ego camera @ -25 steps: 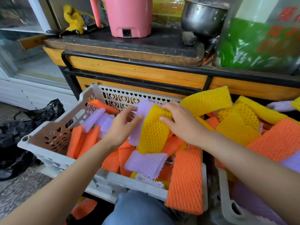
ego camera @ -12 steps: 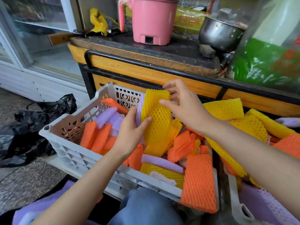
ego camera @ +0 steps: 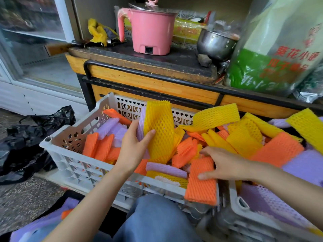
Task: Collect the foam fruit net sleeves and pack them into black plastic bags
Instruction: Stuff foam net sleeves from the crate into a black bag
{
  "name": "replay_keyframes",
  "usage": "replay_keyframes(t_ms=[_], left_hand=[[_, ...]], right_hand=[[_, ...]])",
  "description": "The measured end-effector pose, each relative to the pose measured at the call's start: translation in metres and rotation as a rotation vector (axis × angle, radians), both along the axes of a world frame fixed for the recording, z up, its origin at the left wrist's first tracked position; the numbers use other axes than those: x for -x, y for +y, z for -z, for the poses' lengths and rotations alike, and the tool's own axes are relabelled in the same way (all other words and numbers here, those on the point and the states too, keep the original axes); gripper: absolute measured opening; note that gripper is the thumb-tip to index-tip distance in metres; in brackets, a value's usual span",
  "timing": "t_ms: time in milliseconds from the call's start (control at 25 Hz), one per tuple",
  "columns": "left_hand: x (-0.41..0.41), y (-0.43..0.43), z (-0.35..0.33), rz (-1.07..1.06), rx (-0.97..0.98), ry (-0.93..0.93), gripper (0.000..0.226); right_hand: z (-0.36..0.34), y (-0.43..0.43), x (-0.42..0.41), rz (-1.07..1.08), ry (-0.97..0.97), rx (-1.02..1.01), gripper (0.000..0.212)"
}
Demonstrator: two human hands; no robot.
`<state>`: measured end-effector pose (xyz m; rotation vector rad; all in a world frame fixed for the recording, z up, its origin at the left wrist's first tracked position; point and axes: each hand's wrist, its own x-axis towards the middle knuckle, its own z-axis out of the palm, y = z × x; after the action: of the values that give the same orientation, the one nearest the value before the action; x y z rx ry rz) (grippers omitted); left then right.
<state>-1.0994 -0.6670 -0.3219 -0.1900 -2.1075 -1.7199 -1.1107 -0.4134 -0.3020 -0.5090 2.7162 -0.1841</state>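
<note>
White perforated plastic crate [ego camera: 70, 154], on the floor before a wooden bench [ego camera: 157, 84] with a black metal frame; heaped with flat foam fruit net sleeves [ego camera: 243, 138] in orange, yellow and lilac. Left hand [ego camera: 134, 147]: grips one yellow foam net sleeve [ego camera: 159, 130] upright above the crate, thumb across its front, with a lilac foam sleeve [ego camera: 140, 126] pinched behind it. Right hand [ego camera: 225, 165]: fingers spread and relaxed, holding nothing, thumb resting on an orange foam sleeve [ego camera: 201, 182] that drapes over the crate's near rim. Second pale plastic crate [ego camera: 241, 206], just beside on the right, with lilac sleeves inside. Crumpled black plastic bag [ego camera: 26, 142], on the floor left of the first crate. On the bench: pink plastic electric pot [ego camera: 150, 32] with lid, dented steel pot [ego camera: 215, 42], yellow cloth [ego camera: 97, 32], large clear-and-green printed sack [ego camera: 272, 58]. Blue denim knee [ego camera: 157, 219], foreground.
</note>
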Motion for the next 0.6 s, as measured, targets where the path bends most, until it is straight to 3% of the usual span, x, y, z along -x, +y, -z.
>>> replay_keyframes(t_ms=[80, 200, 360, 480, 600], left_hand=[[-0.005, 0.006, -0.002, 0.039, -0.006, -0.027, 0.011], [-0.011, 0.011, -0.002, 0.017, 0.034, -0.062, 0.009], [-0.012, 0.009, -0.008, -0.088, 0.091, -0.141, 0.012], [-0.013, 0.012, -0.016, 0.013, 0.138, -0.259, 0.023], [-0.017, 0.018, -0.033, 0.19, -0.144, -0.4, 0.036]], right_hand=[[0.003, 0.003, -0.007, 0.058, -0.032, 0.049, 0.083], [-0.008, -0.002, -0.007, 0.116, 0.095, 0.153, 0.072], [-0.045, -0.023, 0.0, 0.152, 0.183, 0.614, 0.055], [-0.066, -0.05, 0.005, 0.128, 0.19, 0.819, 0.055], [-0.068, -0.074, 0.015, 0.078, 0.346, 0.741, 0.057]])
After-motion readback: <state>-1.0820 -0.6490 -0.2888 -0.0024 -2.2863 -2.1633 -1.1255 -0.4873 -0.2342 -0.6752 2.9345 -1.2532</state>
